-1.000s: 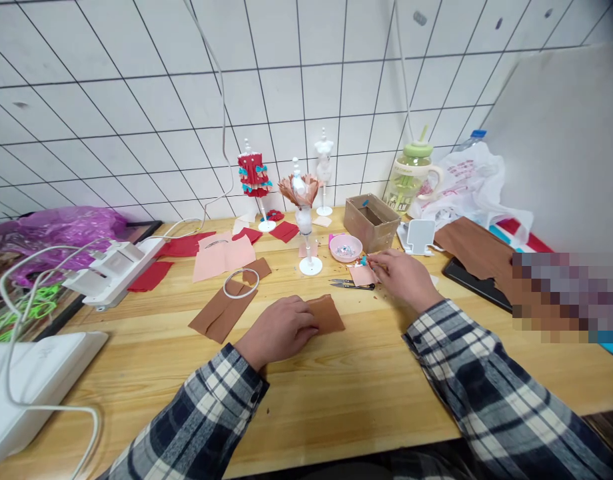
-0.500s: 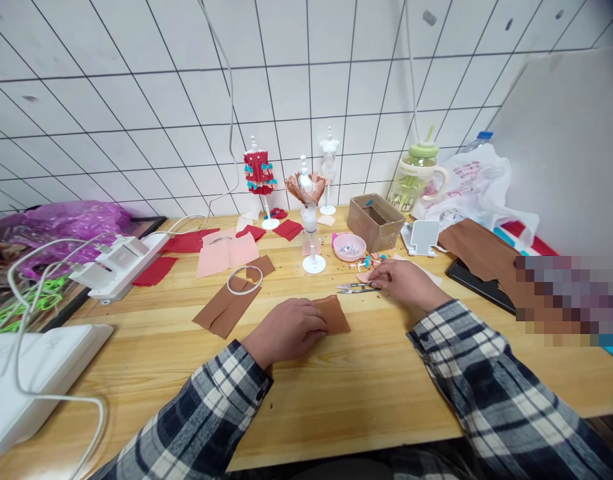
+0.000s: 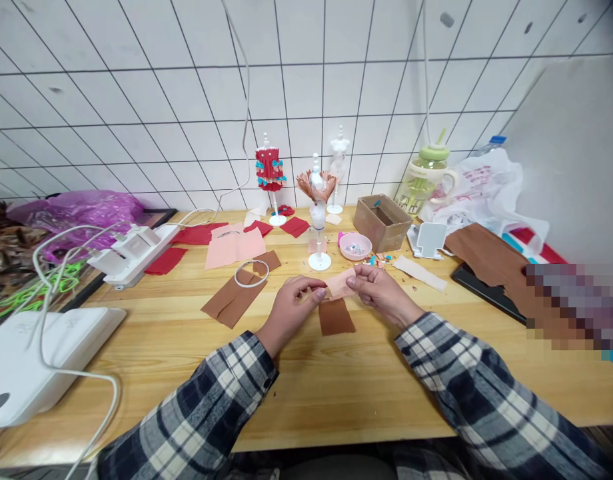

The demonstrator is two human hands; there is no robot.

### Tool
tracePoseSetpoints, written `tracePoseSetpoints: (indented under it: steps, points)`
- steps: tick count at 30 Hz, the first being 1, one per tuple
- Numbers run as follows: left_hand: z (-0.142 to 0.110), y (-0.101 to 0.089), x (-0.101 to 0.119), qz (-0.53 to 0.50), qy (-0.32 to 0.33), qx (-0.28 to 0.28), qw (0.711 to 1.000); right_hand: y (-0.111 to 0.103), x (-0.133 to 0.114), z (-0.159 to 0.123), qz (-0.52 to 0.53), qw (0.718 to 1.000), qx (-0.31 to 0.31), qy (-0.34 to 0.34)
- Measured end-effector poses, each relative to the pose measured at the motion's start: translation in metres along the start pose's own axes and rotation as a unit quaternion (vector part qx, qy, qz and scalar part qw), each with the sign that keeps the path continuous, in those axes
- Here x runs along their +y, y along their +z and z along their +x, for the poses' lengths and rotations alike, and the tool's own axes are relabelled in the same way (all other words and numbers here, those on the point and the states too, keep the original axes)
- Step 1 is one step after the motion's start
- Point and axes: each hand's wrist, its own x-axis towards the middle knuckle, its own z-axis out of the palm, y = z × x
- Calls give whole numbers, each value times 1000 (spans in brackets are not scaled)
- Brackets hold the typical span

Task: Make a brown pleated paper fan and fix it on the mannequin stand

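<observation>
A small pink piece of thin material (image 3: 340, 285), paper or cloth I cannot tell, is held up above the table. My right hand (image 3: 385, 293) pinches its right end between thumb and fingers. At its left end, my left hand (image 3: 295, 305) has thumb and fingertips closed on the edge. Just below the hands lies a brown square piece (image 3: 336, 318), flat on the wood. To the left, a white ring (image 3: 251, 274) rests on a larger folded brown piece (image 3: 229, 303). The snips seen earlier are hidden now.
Behind the hands stands a small white dress form (image 3: 318, 260) with brown petals. Another form wears a red ruffled dress (image 3: 269, 170). A pink bowl (image 3: 355, 247), a cardboard box (image 3: 382, 222) and a phone stand (image 3: 429, 240) are at the back right. A power strip (image 3: 131, 257) lies left.
My right hand has picked up the pink piece beside the snips and brought it left. My left hand has lifted off the brown square and taken the pink piece's other end.
</observation>
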Motion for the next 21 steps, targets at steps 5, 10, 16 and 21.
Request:
tracePoseSetpoints:
  steps: [5,10,16,21]
  points:
    - [2,4,-1,23,-3,4,1000,18,9,2,16,1000,10,2]
    - [1,7,-6,9,-52,-17,998,13,11,6,-90,993,44,-55]
    - [10,6,-17,86,-6,-6,996,8,14,12,-250,965,53,-66]
    - [20,8,-25,134,-40,-26,990,2,20,23,-323,941,56,-79]
